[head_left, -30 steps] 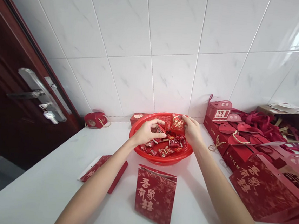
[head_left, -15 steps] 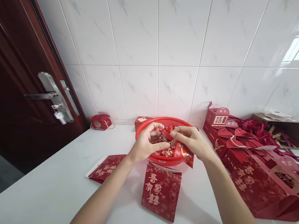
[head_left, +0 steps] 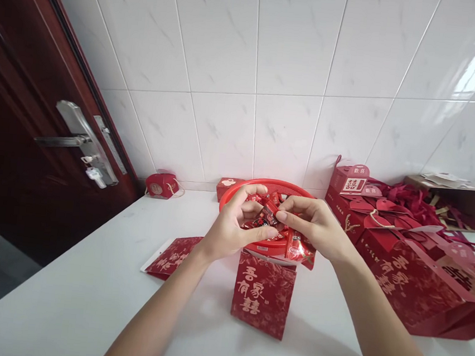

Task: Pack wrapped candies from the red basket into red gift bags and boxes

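my left hand (head_left: pixel 232 222) curls by wrapped sweets (head_left: pixel 268 211), hold unclear | my right hand (head_left: pixel 322 226) clamps a red packet (head_left: pixel 299 249) | risk: weak pinch could drop it outside basket (head_left: pixel 271 251)

Basket (head_left: pixel 282 186) partly behind left hand (head_left: pixel 235 222)

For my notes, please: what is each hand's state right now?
Left hand: curled; whether it grips small packets cannot be told.
Right hand: closed, holding a shiny red packet.
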### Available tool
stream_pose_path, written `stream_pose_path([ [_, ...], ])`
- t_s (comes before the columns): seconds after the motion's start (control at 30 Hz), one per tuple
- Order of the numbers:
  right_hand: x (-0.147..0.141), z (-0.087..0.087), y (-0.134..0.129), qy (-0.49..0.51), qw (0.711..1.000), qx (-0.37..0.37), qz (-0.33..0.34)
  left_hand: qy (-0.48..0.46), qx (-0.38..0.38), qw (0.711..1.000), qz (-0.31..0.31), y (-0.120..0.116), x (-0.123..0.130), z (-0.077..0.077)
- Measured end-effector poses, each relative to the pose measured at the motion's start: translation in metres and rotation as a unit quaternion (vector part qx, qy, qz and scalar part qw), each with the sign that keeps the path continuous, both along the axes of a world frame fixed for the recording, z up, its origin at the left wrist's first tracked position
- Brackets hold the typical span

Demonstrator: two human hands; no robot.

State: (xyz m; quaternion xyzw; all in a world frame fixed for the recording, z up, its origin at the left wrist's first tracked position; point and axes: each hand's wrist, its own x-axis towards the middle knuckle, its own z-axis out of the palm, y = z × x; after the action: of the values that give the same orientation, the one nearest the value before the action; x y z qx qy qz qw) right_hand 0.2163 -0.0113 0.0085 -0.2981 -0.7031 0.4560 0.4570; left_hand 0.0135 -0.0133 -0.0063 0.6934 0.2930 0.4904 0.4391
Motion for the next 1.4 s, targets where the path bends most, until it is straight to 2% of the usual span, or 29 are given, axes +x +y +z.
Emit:
stream_pose_path([
  [0.2, 0.006, 0.003, -0.002, 0.01, 1.0, -0.011, -0.013, -0.008, 0.03, 0.999, -0.012, 0.0, 0.001, -0.002],
  [0.43, 0.006, 0.002, -0.001, 0.086, 0.995, -0.05, -0.012, -0.043, 0.015, 0.996, 0.077, 0.0, 0.007, -0.001],
  [0.5, 0.007, 0.001, 0.0, 0.074, 0.996, -0.054, -0.005, -0.07, 0.019, 0.993, 0.091, -0.001, 0.006, 0.002],
  [0.57, 0.009, 0.0, 0.0, 0.017, 0.999, -0.042, 0.008, -0.091, 0.021, 0.991, 0.096, -0.002, 0.003, 0.005],
  [0.7, 0.014, 0.002, 0.0, -0.071, 0.997, -0.014, 0.033, -0.059, 0.014, 0.995, 0.078, -0.005, -0.002, 0.011],
  [0.87, 0.014, 0.003, -0.001, -0.073, 0.996, 0.004, 0.056, -0.033, -0.01, 0.999, 0.024, -0.008, -0.003, 0.012],
  [1.07, 0.016, 0.003, 0.0, -0.041, 0.994, -0.01, 0.103, -0.045, -0.029, 0.998, 0.04, -0.007, -0.002, 0.009],
  [1.17, 0.016, 0.002, 0.0, -0.066, 0.994, -0.021, 0.082, -0.035, -0.022, 0.998, 0.05, -0.008, -0.002, 0.01],
  [1.27, 0.014, 0.004, -0.002, -0.093, 0.995, 0.0, 0.045, -0.008, -0.005, 0.998, 0.056, -0.009, -0.001, 0.011],
  [1.4, 0.013, 0.007, -0.005, -0.084, 0.995, 0.01, 0.047, 0.0, 0.006, 0.999, 0.052, -0.008, -0.001, 0.009],
])
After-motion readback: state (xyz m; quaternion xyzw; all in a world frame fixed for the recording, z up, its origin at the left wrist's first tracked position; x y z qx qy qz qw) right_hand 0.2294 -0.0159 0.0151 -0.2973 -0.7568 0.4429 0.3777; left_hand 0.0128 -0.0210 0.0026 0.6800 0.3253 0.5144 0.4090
